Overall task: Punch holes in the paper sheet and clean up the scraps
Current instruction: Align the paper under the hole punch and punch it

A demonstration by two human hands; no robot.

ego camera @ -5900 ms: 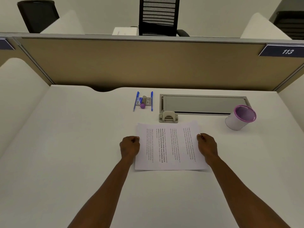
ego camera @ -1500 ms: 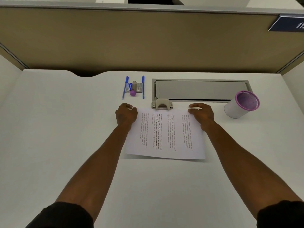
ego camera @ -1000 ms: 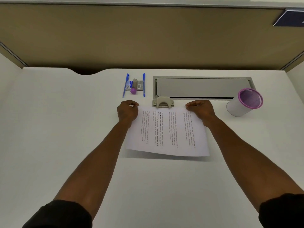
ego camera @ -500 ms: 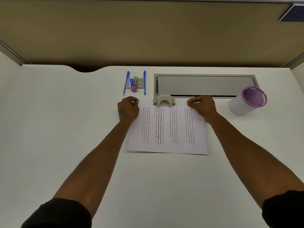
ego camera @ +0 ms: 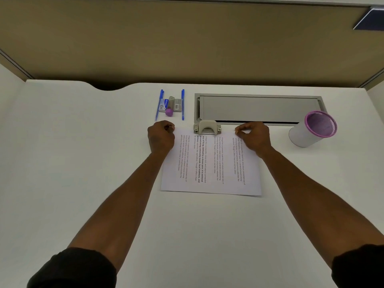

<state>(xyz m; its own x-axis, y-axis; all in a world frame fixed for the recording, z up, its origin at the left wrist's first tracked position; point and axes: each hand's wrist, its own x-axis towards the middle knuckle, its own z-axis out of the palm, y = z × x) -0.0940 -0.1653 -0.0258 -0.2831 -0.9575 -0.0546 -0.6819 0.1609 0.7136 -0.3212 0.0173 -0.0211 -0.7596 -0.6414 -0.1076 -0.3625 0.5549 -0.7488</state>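
Your paper sheet (ego camera: 209, 163) lies flat on the desk (ego camera: 72, 163), its text lines running near to far and its far edge entering the hole punch (ego camera: 207, 127). Your left hand (ego camera: 161, 136) pinches the far-left corner, fingers curled; your right hand (ego camera: 254, 137) pinches the far-right corner. The punch sits between your two grips. A purple-rimmed cup (ego camera: 311, 129) stands farther right.
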